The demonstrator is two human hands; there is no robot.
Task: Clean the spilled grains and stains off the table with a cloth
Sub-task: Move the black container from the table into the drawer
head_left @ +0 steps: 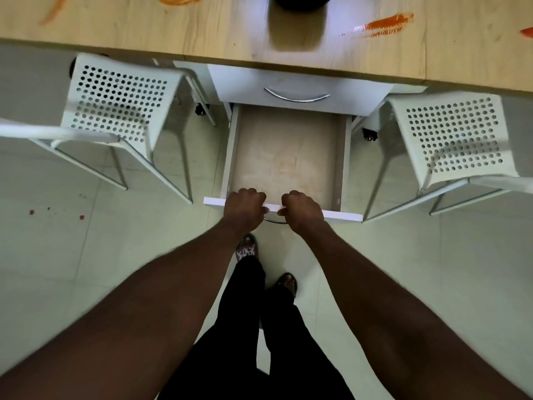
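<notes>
Bare forearms (161, 298) led down to the left hand (245, 209) and right hand (302, 210), both with fingers curled over the front edge of the pulled-out drawer (341, 215), probably to search for a cloth. No cloth showed in it. Above, the table (129, 36) carried orange stains (385, 24). I could make out no grains. White chairs (115, 102) stood on either side.

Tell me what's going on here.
A person stands at the table, and both the left hand and the right hand grip the front edge of the lower drawer, which is pulled far out. Nothing shows inside it, and no cloth is in view. The table top carries orange stains, not yet wiped.
</notes>
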